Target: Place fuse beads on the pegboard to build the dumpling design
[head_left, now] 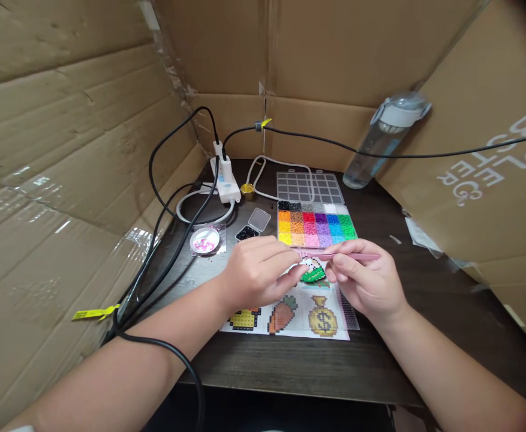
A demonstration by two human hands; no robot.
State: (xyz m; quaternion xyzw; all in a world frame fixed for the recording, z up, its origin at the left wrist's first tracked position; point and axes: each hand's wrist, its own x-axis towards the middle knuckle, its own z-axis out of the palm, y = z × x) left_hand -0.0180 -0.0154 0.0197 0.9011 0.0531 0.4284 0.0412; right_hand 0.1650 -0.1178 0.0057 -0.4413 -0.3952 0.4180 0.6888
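My right hand (373, 279) pinches a slim pink pen-like tool (357, 257) that lies level and points left. Its pronged left end reaches the fingertips of my left hand (258, 270). The left fingers are curled with thumb and index close together; whether they grip the tool's end or something small is hidden. Between both hands lies a bead figure (314, 273) in green, white and black, partly covered by fingers. Beneath is a printed pattern sheet (303, 315) showing a carrot and a money bag, with a clear pegboard (349, 312) over it.
Behind the hands stands an open bead box (316, 225) sorted by colour. A small case of black beads (248, 233) and a white dish (204, 240) sit left. A power strip (227, 180), black cable (155, 150), gold cup (247, 191) and leaning water bottle (382, 141) stand farther back.
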